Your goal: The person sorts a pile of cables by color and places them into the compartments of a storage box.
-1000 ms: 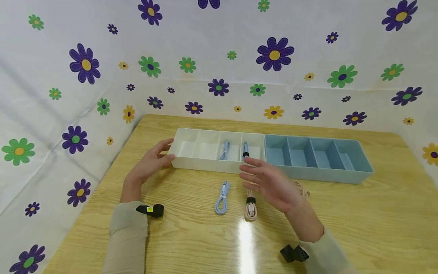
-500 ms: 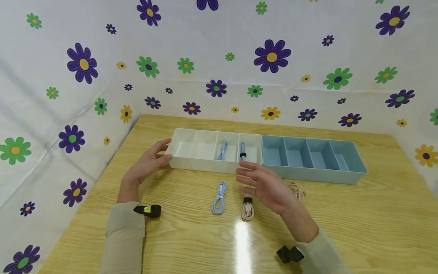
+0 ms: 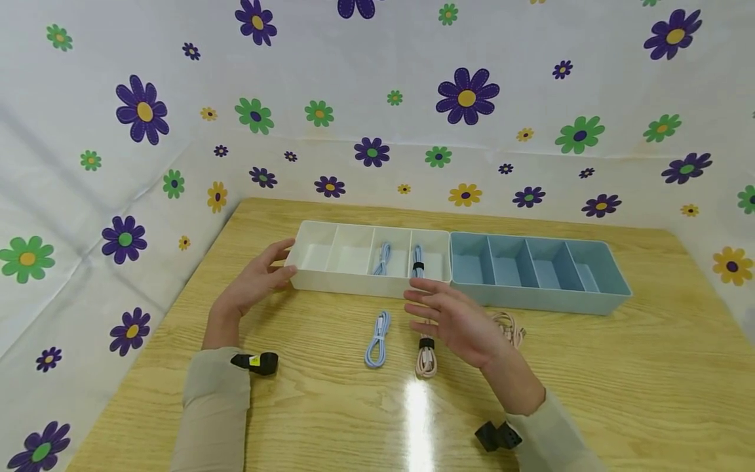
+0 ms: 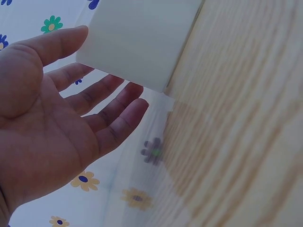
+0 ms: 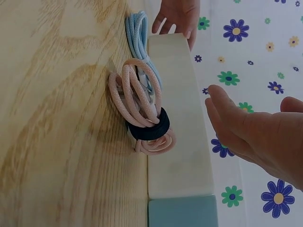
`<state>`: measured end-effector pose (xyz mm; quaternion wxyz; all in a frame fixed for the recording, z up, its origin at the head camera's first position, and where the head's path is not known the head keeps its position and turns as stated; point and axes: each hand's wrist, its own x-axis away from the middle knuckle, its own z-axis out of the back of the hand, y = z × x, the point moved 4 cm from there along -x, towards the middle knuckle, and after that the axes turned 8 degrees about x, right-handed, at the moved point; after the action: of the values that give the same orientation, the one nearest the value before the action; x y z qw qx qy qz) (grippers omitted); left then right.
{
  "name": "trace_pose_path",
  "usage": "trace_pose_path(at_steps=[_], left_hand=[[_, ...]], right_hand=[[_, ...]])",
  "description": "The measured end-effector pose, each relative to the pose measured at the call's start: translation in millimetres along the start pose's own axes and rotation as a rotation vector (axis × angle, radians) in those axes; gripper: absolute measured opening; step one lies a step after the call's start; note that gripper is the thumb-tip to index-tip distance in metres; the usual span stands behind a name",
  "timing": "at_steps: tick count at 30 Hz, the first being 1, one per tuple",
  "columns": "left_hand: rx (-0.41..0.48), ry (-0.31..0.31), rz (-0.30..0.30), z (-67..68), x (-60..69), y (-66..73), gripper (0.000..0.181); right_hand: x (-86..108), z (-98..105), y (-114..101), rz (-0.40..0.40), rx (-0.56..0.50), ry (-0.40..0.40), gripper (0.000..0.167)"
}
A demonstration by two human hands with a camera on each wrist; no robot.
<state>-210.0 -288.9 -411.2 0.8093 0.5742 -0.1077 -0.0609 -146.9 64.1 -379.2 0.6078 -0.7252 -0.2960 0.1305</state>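
At the left end of the white divided box (image 3: 348, 283) is my left hand (image 3: 250, 285), its fingers relaxed and spread around the corner. In the left wrist view the fingertips lie at the box's end wall; firm contact is hard to tell. My right hand (image 3: 463, 328) hovers with loose fingers and holds nothing. Below it lies a coiled pink cable (image 3: 426, 360) with a black strap, its upper end partly hidden. A coiled blue cable (image 3: 377, 341) lies left of that. Inside the white box are another blue cable (image 3: 383, 257) and a black-strapped blue cable (image 3: 418, 261), in separate compartments.
A blue divided box (image 3: 548, 301) adjoins the white box's right end. Behind my right wrist, a second pink cable (image 3: 512, 328) is partly covered. Flower-printed cloth (image 3: 330, 157) rises behind the wooden table (image 3: 318, 406) and along its left side.
The whole head view has shifted slightly to the left. My right hand has moved very little, slightly downward relative to the boxes; the left hand, boxes and cables stay put.
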Motion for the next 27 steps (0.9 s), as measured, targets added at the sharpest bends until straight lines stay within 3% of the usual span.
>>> trace_pose_path(at_steps=[5, 11, 14, 23, 27], left_hand=[[-0.002, 0.001, 0.003, -0.7, -0.6, -0.3, 0.067], [-0.007, 0.0, 0.003, -0.8, -1.0, 0.7, 0.068], [0.0, 0.005, 0.006, -0.2, -0.4, 0.4, 0.068], [0.007, 0.001, 0.008, -0.8, -1.1, -1.1, 0.068], [-0.001, 0.005, 0.007, 0.4, -0.6, -0.7, 0.068]], right_hand=[[-0.5, -3.5, -0.2, 0.019, 0.094, 0.043, 0.053], [-0.7, -11.8, -2.1, 0.076, 0.469, 0.161, 0.052], [-3.4, -17.4, -1.1, 0.091, 0.607, 0.198, 0.053], [-13.7, -35.4, 6.5, 0.099, 0.766, 0.145, 0.055], [-19.6, -45.0, 5.1, 0.082, 0.923, 0.112, 0.056]])
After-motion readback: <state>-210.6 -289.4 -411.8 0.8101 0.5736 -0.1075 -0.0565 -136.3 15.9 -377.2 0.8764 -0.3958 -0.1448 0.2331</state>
